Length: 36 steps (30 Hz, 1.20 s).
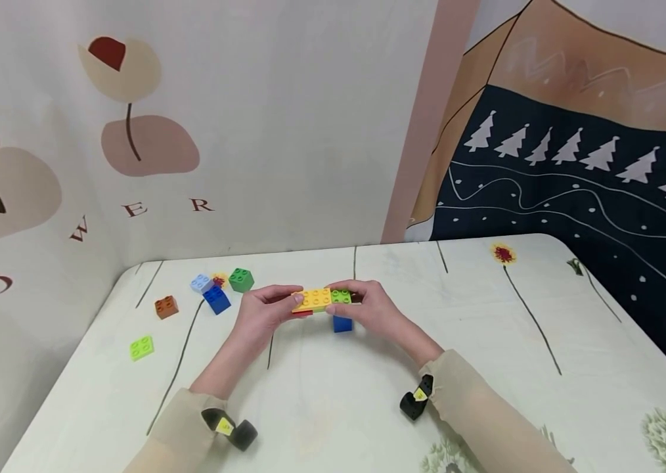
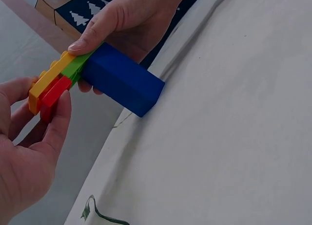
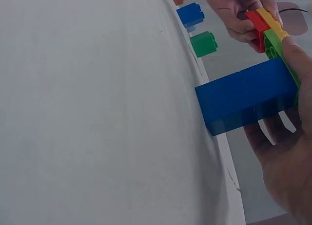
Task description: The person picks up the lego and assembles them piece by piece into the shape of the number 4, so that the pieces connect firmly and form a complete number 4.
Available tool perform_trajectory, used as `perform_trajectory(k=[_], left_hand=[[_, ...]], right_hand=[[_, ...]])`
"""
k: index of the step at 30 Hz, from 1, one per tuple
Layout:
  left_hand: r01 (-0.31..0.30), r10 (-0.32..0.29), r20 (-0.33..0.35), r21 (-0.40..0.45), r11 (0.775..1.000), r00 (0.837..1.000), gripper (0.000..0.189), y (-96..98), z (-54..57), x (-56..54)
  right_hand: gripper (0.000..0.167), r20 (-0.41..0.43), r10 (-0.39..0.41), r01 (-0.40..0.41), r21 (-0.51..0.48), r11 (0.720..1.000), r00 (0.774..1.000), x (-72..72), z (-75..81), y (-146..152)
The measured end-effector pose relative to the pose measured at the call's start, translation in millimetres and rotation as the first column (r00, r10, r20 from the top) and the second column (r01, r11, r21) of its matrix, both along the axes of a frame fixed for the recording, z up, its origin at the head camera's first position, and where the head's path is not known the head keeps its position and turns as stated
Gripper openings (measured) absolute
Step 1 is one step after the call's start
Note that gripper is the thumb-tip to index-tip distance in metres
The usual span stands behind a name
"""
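Both hands hold one assembly of toy building bricks over the table. A yellow brick [image 1: 315, 299] lies on top, overlapping a light green brick [image 1: 341, 296]. Under the yellow one's left end is a red brick [image 2: 54, 93]. Two stacked blue bricks [image 3: 248, 96] hang below the green brick's right part. My left hand [image 1: 259, 315] pinches the left end, thumb and fingertips at the yellow and red bricks. At the right end my right hand [image 1: 377, 309] grips the green brick, thumb on the near side, with its other fingers partly hidden behind the blue bricks in the left wrist view.
Loose bricks lie at the table's left: light blue [image 1: 201, 283], dark blue [image 1: 217, 299], green [image 1: 241, 280], brown [image 1: 166, 307] and lime [image 1: 142, 348]. A flower-print white cloth [image 1: 321, 407] covers the table. Printed curtains [image 1: 286, 131] stand behind its back edge.
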<state>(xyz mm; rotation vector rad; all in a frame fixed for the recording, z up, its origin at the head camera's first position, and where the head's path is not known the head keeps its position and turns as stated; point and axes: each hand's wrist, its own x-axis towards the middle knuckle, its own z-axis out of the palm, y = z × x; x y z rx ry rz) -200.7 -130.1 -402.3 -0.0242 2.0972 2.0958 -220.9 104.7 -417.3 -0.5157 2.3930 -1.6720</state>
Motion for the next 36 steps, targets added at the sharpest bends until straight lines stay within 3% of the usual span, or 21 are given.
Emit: perform_trajectory(k=[20, 30, 36], left_hand=[[0.021, -0.020, 0.013, -0.018, 1.000, 1.000, 0.038, -0.7, 5.5, -2.7], [0.037, -0.038, -0.021, -0.050, 0.998, 0.999, 0.037, -1.1, 7.0, -2.2], [0.036, -0.036, 0.006, -0.026, 0.999, 0.999, 0.038, -0.6, 7.8, -2.5]], right_hand=[[0.041, -0.020, 0.003, -0.003, 0.005, 1.000, 1.000, -1.9, -1.7, 0.7], [0.041, -0.017, 0.005, -0.005, -0.004, 1.000, 1.000, -1.1, -1.9, 0.6], [0.041, -0.047, 0.010, -0.007, 0.050, 0.999, 0.999, -0.4, 1.2, 1.1]])
